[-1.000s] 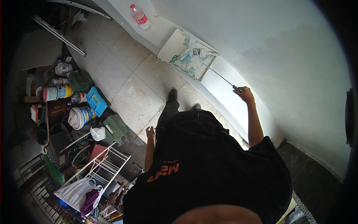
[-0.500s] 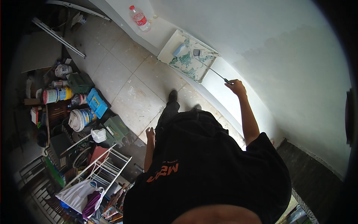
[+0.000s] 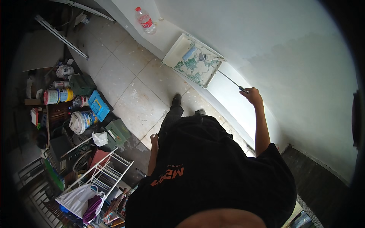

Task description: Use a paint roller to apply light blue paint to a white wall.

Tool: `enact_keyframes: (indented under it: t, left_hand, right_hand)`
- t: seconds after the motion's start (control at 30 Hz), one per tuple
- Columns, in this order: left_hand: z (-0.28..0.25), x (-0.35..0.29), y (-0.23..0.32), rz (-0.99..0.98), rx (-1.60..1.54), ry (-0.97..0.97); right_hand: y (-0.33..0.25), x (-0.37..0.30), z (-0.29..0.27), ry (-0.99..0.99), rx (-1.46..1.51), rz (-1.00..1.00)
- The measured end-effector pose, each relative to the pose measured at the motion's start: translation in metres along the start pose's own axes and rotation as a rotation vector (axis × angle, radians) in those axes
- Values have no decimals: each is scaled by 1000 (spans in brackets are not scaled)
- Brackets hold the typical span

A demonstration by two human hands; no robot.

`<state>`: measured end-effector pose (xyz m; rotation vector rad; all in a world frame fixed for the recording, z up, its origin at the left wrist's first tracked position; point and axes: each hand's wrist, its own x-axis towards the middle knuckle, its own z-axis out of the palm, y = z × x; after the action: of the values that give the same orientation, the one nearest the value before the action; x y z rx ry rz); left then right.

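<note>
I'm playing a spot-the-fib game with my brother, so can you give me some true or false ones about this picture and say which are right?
1. The right hand holds the handle of a roller. True.
2. The left hand is holding the bottle. False: the bottle is on the pale ledge, and no tool shows in that hand.
3. The roller's light-blue head is at the tray. True.
4. The bottle's cap is green. False: it is red.
5. A blue box is over on the left, among buckets. True.
6. The person's shirt is white. False: it is black.
</note>
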<state>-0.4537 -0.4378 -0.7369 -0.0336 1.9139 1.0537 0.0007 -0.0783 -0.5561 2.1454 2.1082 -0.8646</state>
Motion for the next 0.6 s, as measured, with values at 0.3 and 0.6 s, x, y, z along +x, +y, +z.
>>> enact_keyframes:
  t: [0.3,0.6]
  left_hand:
    - [23,9,26,35,-17,39]
    - [-18,103,-91,49,69,36]
  right_hand:
    - [-44,28,-1,1,-116,-9]
    - [-53,14,-31,-27,-135,23]
